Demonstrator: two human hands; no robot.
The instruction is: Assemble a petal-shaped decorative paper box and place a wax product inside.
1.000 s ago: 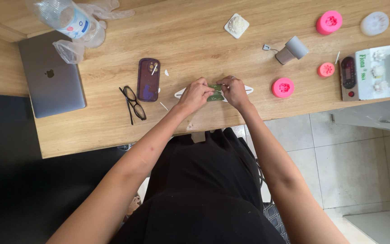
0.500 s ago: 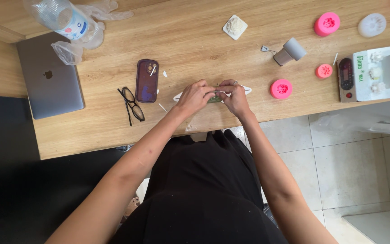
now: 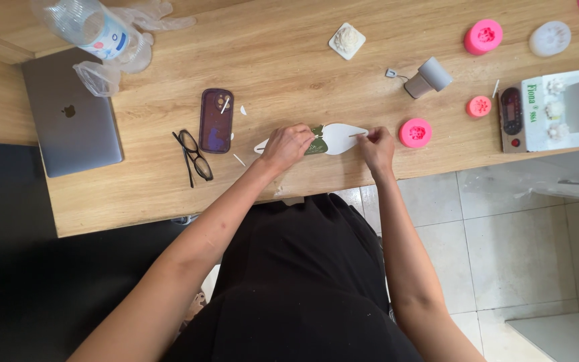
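Hands first: your left hand [image 3: 288, 145] presses a small green piece [image 3: 317, 140] onto the white leaf-shaped sheet [image 3: 340, 138] near the wooden table's [image 3: 289, 60] front edge, your right hand [image 3: 376, 146] pinches a thin stick [image 3: 357, 135] over it, a pink mould [image 3: 415, 132] just beside, and a labelled clear bottle [image 3: 88, 27] lying far left.

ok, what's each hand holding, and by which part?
Left hand pins the white leaf-shaped piece at its green end. Right hand pinches a thin stick by its end.

Matt wooden table [image 3: 289, 60]; glossy pink silicone mould [image 3: 415, 132]; smooth metal laptop [image 3: 72, 127].
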